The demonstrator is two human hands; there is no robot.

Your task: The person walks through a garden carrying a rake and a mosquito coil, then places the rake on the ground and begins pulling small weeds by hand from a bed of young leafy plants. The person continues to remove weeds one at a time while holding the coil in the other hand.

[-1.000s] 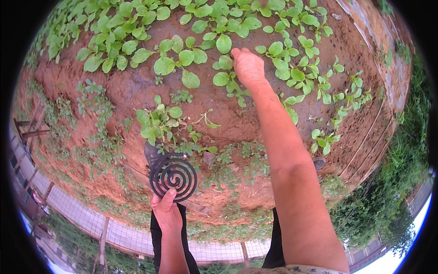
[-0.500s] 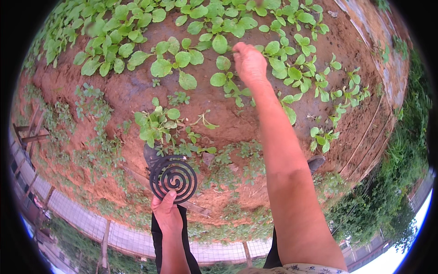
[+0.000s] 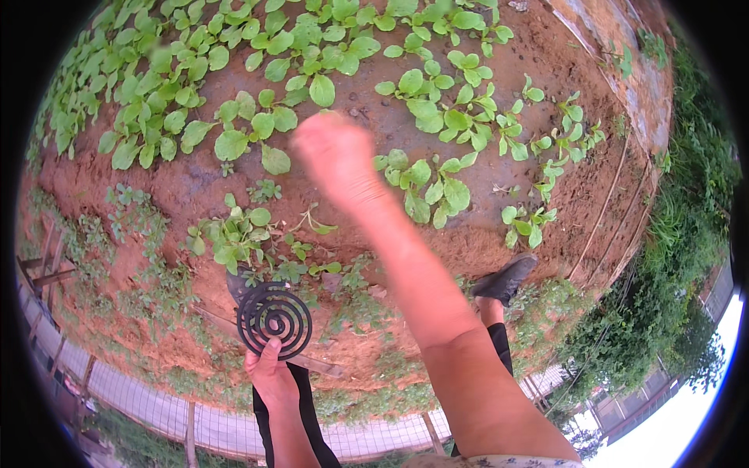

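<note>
My left hand [image 3: 271, 374] grips a black spiral mosquito coil [image 3: 275, 320] by its near rim, thumb on top and coil facing up. Further forward, my right hand [image 3: 337, 156] hovers over the bed of green leafy seedlings [image 3: 425, 105]. It is smeared by motion with its fingers drawn in, and whether anything is in them cannot be made out. It hides the plants right under it. A small bunch of leafy greens [image 3: 234, 235] sits on the soil just beyond the coil.
Reddish-brown soil [image 3: 86, 168] surrounds the seedlings, with low weeds [image 3: 140, 249] at the left. My right shoe [image 3: 507, 278] stands at the bed's near edge. Behind runs a wire fence [image 3: 148, 382]; dense green bushes [image 3: 663, 304] grow at the right.
My right hand has come back from the seedlings, moving left and nearer. The view has shifted, so the plants appear further left and my right shoe shows more. My left hand still holds the mosquito coil.
</note>
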